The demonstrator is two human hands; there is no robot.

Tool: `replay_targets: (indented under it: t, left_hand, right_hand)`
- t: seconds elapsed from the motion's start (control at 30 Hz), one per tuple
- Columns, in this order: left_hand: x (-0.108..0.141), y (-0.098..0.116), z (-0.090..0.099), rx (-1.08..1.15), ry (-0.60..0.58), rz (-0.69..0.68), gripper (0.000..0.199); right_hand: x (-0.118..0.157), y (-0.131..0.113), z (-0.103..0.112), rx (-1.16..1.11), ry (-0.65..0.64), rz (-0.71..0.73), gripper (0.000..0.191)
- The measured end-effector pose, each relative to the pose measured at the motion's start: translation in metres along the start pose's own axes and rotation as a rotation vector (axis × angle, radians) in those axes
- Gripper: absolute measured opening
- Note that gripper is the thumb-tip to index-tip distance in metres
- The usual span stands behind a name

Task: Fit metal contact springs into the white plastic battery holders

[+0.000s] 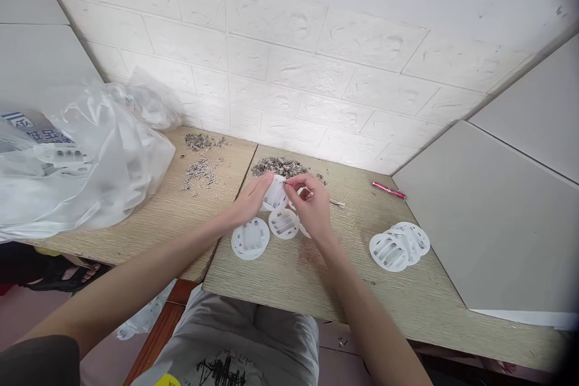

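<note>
My left hand is closed on the left edge of a round white plastic battery holder, raised just above the table. At the holder's upper right, my right hand pinches thumb and finger together; any small part between them is too tiny to make out. Below lie more round white holders, one at the left and one in the middle, with another partly hidden by my right hand. Behind my hands spreads a heap of small metal pieces.
Several white holders overlap at the right. A red pen-like stick lies near the grey panel. Small metal bits sit in piles at the left, beside a large clear plastic bag. A white brick-pattern wall stands behind.
</note>
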State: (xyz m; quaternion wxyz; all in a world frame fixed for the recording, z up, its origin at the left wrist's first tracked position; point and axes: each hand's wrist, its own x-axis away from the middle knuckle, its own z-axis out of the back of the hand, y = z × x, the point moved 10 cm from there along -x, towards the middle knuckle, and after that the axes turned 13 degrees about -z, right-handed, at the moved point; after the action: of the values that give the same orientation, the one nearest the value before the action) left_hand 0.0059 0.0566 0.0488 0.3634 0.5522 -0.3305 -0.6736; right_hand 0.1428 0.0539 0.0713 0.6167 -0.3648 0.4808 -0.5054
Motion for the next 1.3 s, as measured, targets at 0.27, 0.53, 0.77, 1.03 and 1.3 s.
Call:
replay_targets:
  t: [0.27, 0.53, 0.77, 1.03, 1.3]
  left_hand:
    - [-0.002, 0.004, 0.000, -0.031, -0.017, -0.015, 0.037]
    - [-0.001, -0.007, -0.018, 0.173, -0.130, 0.091, 0.037]
    - [-0.002, -0.021, -0.019, 0.204, -0.103, 0.168, 0.040]
    - [-0.005, -0.018, -0.019, 0.150, -0.135, 0.117, 0.037]
    - [-0.005, -0.020, -0.018, 0.171, -0.118, 0.146, 0.037]
  right_hand:
    - [-0.007, 0.018, -0.005, -0.153, -0.076, -0.159, 0.015]
    - [-0.009, 0.023, -0.006, -0.179, -0.096, -0.160, 0.018]
    - [-0.005, 0.006, -0.001, 0.075, -0.009, 0.044, 0.010]
    - [-0.011, 0.034, -0.007, -0.115, -0.065, -0.137, 0.021]
    - [-0.005, 0.010, -0.003, 0.087, 0.005, 0.087, 0.012]
